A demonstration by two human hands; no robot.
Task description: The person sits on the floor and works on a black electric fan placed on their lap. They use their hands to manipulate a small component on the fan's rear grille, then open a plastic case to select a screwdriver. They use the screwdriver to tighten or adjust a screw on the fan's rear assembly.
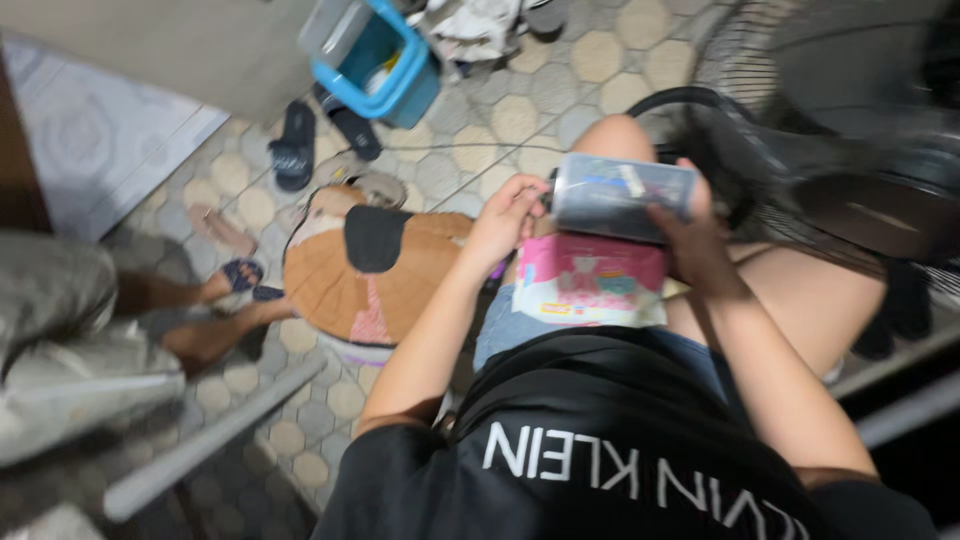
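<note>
My left hand (503, 222) and my right hand (694, 237) hold a clear plastic box (620, 196) with dark contents, one hand at each end, above my lap. Under the box a pink and white packet (598, 281) lies on my thighs. I sit in denim shorts and a black shirt, with one knee (618, 133) raised behind the box. The frame is blurred by motion.
A round brown cushion stool (360, 275) stands at my left. Another person's legs and sandalled feet (225, 290) stretch in from the left. A blue tub (380, 60), black slippers (297, 143), a standing fan (830, 120) and hexagon floor tiles surround me.
</note>
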